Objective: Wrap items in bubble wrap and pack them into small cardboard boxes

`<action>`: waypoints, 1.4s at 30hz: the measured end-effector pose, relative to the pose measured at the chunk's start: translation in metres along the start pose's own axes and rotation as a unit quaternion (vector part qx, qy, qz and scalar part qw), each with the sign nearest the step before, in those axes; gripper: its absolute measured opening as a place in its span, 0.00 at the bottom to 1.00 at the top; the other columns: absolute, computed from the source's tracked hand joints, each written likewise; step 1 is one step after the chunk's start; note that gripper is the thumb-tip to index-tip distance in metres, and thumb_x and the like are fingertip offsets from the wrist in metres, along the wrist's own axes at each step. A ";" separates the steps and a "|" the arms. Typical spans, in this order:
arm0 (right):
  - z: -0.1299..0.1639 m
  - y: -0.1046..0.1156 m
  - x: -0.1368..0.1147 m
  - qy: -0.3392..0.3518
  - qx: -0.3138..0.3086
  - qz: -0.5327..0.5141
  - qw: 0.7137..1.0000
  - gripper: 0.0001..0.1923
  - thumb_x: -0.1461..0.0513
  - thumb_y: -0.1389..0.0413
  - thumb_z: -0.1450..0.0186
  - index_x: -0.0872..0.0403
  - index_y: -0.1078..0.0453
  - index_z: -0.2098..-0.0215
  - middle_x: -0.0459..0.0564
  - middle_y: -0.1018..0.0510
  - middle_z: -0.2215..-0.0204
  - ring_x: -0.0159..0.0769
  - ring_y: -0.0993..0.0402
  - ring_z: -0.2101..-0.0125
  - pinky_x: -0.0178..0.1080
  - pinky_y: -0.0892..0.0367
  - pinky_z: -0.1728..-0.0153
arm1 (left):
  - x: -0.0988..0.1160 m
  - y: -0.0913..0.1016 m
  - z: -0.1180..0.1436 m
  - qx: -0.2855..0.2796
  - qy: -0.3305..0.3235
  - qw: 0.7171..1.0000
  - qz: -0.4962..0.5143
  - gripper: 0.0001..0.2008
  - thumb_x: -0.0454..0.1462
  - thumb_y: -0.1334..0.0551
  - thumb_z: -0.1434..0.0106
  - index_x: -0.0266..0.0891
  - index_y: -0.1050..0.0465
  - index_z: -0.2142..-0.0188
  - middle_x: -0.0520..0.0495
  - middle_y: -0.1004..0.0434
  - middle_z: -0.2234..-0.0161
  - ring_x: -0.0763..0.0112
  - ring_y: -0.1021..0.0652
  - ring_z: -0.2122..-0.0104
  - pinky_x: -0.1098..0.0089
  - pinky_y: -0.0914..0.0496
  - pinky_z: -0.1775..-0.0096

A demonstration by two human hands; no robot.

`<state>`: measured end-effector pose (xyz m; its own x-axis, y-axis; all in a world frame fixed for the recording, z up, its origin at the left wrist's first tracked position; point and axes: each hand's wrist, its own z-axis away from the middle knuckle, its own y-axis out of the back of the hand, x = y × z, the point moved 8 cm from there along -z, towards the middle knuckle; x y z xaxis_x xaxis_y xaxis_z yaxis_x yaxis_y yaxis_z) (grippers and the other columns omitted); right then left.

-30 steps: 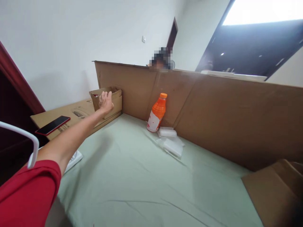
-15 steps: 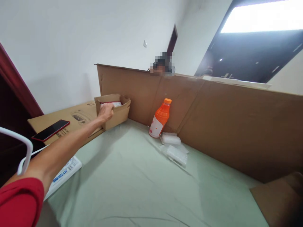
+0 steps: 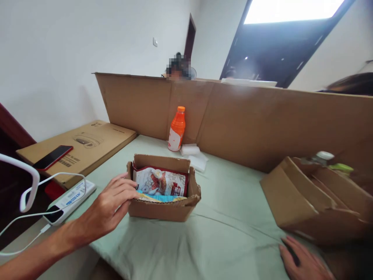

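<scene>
The small open cardboard box (image 3: 164, 194) of snack packets (image 3: 161, 181) is set mid-worktop (image 3: 221, 241), gripped at its side by the left hand (image 3: 109, 208); the right hand (image 3: 303, 262) lies flat, fingers spread. Nothing is unpacked yet.

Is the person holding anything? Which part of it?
The left hand grips the small cardboard box of snack packets by its left wall, fingers over the rim. The right hand rests flat on the green cloth, holding nothing.
</scene>
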<state>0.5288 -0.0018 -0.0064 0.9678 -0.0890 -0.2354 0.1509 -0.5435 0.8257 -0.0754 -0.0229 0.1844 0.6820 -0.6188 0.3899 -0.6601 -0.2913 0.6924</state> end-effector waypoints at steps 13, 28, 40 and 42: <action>0.036 -0.003 -0.273 0.107 -0.267 -0.380 0.879 0.32 0.60 0.44 0.37 0.50 0.38 0.34 0.55 0.27 0.39 0.46 0.24 0.46 0.49 0.26 0.47 | -0.110 -0.100 0.120 0.043 0.405 0.894 0.184 0.33 0.52 0.28 0.54 0.42 0.28 0.51 0.39 0.18 0.54 0.43 0.19 0.51 0.47 0.24 0.48; -0.114 -0.083 -0.248 -0.039 -0.208 -0.359 0.909 0.18 0.61 0.47 0.38 0.55 0.23 0.53 0.53 0.17 0.55 0.42 0.22 0.55 0.42 0.28 0.53 | -0.146 -0.188 0.013 0.084 0.395 0.883 0.241 0.31 0.47 0.31 0.51 0.41 0.37 0.50 0.42 0.25 0.52 0.53 0.23 0.50 0.52 0.30 0.44; -0.198 -0.128 -0.244 -0.067 -0.107 -0.324 0.937 0.09 0.59 0.48 0.37 0.53 0.27 0.66 0.50 0.19 0.65 0.38 0.24 0.62 0.38 0.32 0.57 | -0.162 -0.194 0.031 0.065 0.402 0.890 0.203 0.30 0.49 0.32 0.50 0.40 0.34 0.50 0.42 0.23 0.55 0.56 0.22 0.55 0.58 0.27 0.51; -0.179 -0.093 -0.231 -0.035 -0.093 -0.336 0.937 0.11 0.59 0.50 0.37 0.53 0.27 0.64 0.52 0.18 0.58 0.40 0.24 0.55 0.41 0.32 0.52 | -0.161 -0.193 0.030 0.061 0.388 0.899 0.193 0.29 0.49 0.32 0.50 0.40 0.33 0.52 0.44 0.23 0.58 0.57 0.22 0.57 0.61 0.26 0.55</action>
<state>0.3273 0.2187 0.0624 0.6278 0.1623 -0.7613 0.7594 -0.3424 0.5533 -0.0675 0.1117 -0.0300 0.3779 -0.0094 0.9258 -0.8923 -0.2703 0.3615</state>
